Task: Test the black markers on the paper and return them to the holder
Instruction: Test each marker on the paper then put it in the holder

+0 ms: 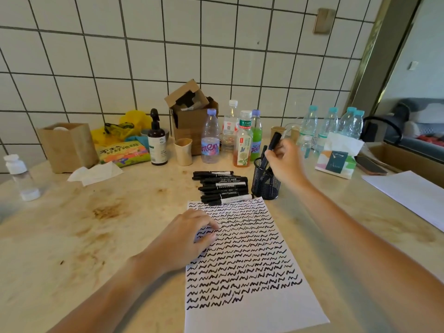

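The right hand (pixel 286 162) grips a light, rigid, smooth black marker (pixel 274 141) mid-barrel above the holder (pixel 265 182) at 1 o'clock of the paper (pixel 252 272), which the flat-fingered left hand (pixel 185 239) presses down.

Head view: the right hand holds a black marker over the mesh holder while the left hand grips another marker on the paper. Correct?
Not quite. In the head view the left hand holds nothing; it rests on the paper. The right hand does hold a black marker over the mesh holder.
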